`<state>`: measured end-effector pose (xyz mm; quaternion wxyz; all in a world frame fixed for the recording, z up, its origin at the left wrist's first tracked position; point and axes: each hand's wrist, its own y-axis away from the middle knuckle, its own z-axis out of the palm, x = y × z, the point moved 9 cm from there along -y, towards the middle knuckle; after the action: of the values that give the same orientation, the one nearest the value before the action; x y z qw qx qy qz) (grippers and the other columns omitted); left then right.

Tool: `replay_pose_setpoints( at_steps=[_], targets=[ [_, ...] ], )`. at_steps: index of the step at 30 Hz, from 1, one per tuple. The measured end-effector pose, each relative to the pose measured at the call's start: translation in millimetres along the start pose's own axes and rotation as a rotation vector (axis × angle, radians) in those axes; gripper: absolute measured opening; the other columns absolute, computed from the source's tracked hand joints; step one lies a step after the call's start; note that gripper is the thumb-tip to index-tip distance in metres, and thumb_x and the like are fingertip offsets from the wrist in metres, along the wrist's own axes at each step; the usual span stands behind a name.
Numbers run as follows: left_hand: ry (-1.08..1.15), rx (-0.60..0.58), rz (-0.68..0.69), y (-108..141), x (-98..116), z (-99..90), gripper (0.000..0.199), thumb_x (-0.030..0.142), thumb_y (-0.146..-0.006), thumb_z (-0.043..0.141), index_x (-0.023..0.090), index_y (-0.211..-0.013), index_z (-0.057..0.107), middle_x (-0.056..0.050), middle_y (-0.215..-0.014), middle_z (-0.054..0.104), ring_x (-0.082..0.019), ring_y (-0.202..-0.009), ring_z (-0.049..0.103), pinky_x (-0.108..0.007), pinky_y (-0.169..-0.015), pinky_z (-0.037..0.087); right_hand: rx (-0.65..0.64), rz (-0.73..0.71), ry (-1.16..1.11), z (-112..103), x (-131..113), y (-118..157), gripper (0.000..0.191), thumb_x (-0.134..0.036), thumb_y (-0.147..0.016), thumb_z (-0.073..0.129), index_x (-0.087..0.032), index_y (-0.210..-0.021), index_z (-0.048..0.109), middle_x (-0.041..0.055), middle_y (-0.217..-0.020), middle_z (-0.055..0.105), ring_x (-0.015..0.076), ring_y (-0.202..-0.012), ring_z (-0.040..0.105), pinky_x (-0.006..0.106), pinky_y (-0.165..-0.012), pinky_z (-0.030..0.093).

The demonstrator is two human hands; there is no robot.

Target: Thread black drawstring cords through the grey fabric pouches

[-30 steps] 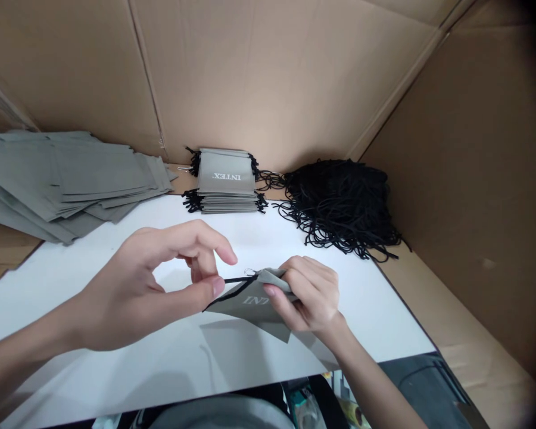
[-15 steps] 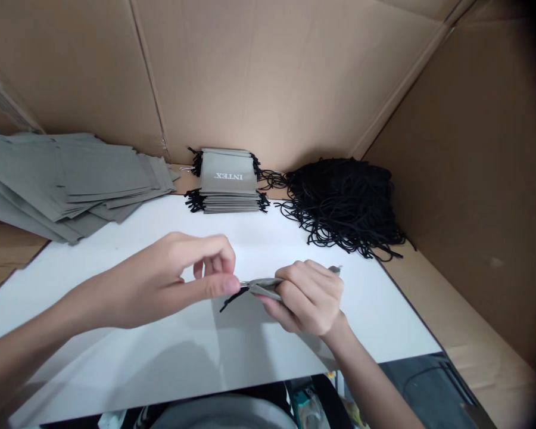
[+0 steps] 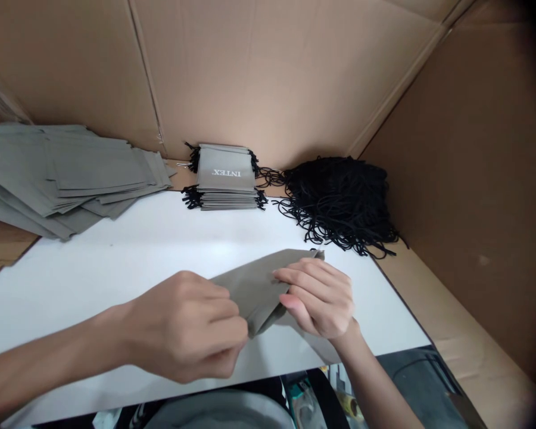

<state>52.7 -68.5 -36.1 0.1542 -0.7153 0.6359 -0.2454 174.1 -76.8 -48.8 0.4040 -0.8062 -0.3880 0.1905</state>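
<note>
A grey fabric drawstring pouch is stretched out above the white table, between my two hands. My right hand grips its right part, fingers over the top and thumb below. Closed at the pouch's left end is my left hand, its knuckles toward me; its fingertips are hidden, so I cannot tell whether a cord is in them too. A small dark cord end shows at the pouch's far right corner, beyond my right fingers.
Flat grey fabric pieces lie heaped at the left. Finished-looking pouches marked INTEX with black cords are stacked at the back. A pile of black cords sits at the right. Cardboard walls enclose the white table.
My left hand has come down and toward me and closed at the pouch's end. The pouch has opened out into a wide flat panel. The black cord end beside my left thumb is no longer visible.
</note>
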Motion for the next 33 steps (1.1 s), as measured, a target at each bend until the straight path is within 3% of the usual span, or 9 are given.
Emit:
replay_pose_setpoints(
  at_steps=[2, 5, 9, 14, 18, 22, 26, 28, 33],
  targets=[
    [-0.195, 0.027, 0.060, 1.1, 13.4, 2.0, 0.029, 0.005, -0.083, 0.048, 0.020, -0.058, 0.045, 0.003, -0.051, 0.045, -0.013, -0.046, 0.035, -0.030, -0.042, 0.025, -0.002, 0.023, -0.002, 1.5, -1.2, 2.0, 0.040, -0.024, -0.100, 0.054, -0.018, -0.060, 0.057, 0.0058, -0.072, 0.075, 0.0158, -0.061, 0.064, 0.030, -0.056, 0.049],
    [-0.325, 0.005, 0.121, 3.8, 21.8, 4.0, 0.025, 0.009, -0.084, 0.052, 0.020, -0.061, 0.052, 0.002, -0.053, 0.048, -0.013, -0.046, 0.040, -0.030, -0.043, 0.029, 0.011, 0.065, -0.028, -0.1, 0.0, 5.4, 0.040, -0.030, -0.099, 0.059, -0.018, -0.060, 0.058, 0.0061, -0.076, 0.077, 0.0161, -0.062, 0.065, 0.030, -0.056, 0.053],
    [-0.319, -0.050, 0.138, 6.3, 16.5, -1.2, 0.023, 0.010, -0.084, 0.053, 0.019, -0.062, 0.053, 0.003, -0.055, 0.051, -0.012, -0.048, 0.043, -0.029, -0.043, 0.032, -0.104, 0.128, -0.040, 1.7, 13.7, 11.5, 0.036, -0.036, -0.096, 0.062, -0.017, -0.066, 0.064, 0.0073, -0.089, 0.079, 0.0202, -0.076, 0.071, 0.033, -0.065, 0.058],
    [-0.240, -0.098, 0.121, 6.9, 13.6, -4.2, 0.026, 0.010, -0.080, 0.055, 0.020, -0.057, 0.049, 0.003, -0.051, 0.045, -0.013, -0.046, 0.037, -0.031, -0.041, 0.029, -0.137, 0.194, -0.024, -5.9, 40.1, 26.4, 0.012, -0.021, -0.087, 0.074, -0.019, -0.077, 0.069, 0.0047, -0.086, 0.079, 0.0204, -0.078, 0.073, 0.033, -0.069, 0.058],
    [-0.206, -0.110, 0.138, 7.5, 20.7, -3.2, 0.024, 0.009, -0.077, 0.054, 0.020, -0.056, 0.051, 0.002, -0.052, 0.044, -0.014, -0.046, 0.037, -0.032, -0.040, 0.029, -0.128, 0.344, -0.032, -4.3, 57.2, 44.7, 0.022, -0.020, -0.083, 0.078, -0.020, -0.073, 0.059, 0.0035, -0.080, 0.076, 0.0182, -0.071, 0.071, 0.031, -0.063, 0.054],
    [-0.252, -0.103, 0.156, 10.1, 27.0, -4.4, 0.022, 0.010, -0.080, 0.055, 0.019, -0.060, 0.055, 0.002, -0.054, 0.048, -0.014, -0.048, 0.041, -0.031, -0.043, 0.033, -0.146, 0.458, -0.049, 0.9, 61.1, 54.5, 0.024, -0.029, -0.082, 0.080, -0.020, -0.096, 0.063, 0.0059, -0.088, 0.075, 0.0210, -0.080, 0.071, 0.034, -0.067, 0.057],
    [-0.290, -0.086, 0.179, 11.4, 29.0, -4.4, 0.023, 0.008, -0.082, 0.057, 0.019, -0.062, 0.056, 0.002, -0.054, 0.050, -0.014, -0.048, 0.045, -0.031, -0.046, 0.037, -0.299, 0.293, -0.079, 19.3, 40.1, 47.7, 0.039, -0.035, -0.088, 0.074, -0.019, -0.121, 0.062, 0.0112, -0.113, 0.074, 0.0250, -0.103, 0.070, 0.043, -0.088, 0.060],
    [-0.319, -0.066, 0.192, 10.9, 29.4, -4.6, 0.022, 0.009, -0.083, 0.059, 0.018, -0.063, 0.058, 0.002, -0.054, 0.049, -0.014, -0.047, 0.046, -0.032, -0.044, 0.035, -0.345, 0.194, -0.075, 28.6, 28.9, 45.9, 0.037, -0.032, -0.092, 0.069, -0.018, -0.126, 0.061, 0.0112, -0.119, 0.073, 0.0239, -0.107, 0.070, 0.045, -0.095, 0.059],
    [-0.359, -0.026, 0.203, 11.6, 35.4, -6.7, 0.025, 0.009, -0.081, 0.068, 0.018, -0.060, 0.060, 0.002, -0.053, 0.055, -0.015, -0.047, 0.051, -0.033, -0.042, 0.036, -0.276, 0.115, 0.005, 37.6, 22.2, 45.4, 0.026, -0.015, -0.096, 0.060, -0.017, -0.121, 0.065, 0.0080, -0.109, 0.077, 0.0197, -0.097, 0.074, 0.040, -0.092, 0.062]
  ],
)
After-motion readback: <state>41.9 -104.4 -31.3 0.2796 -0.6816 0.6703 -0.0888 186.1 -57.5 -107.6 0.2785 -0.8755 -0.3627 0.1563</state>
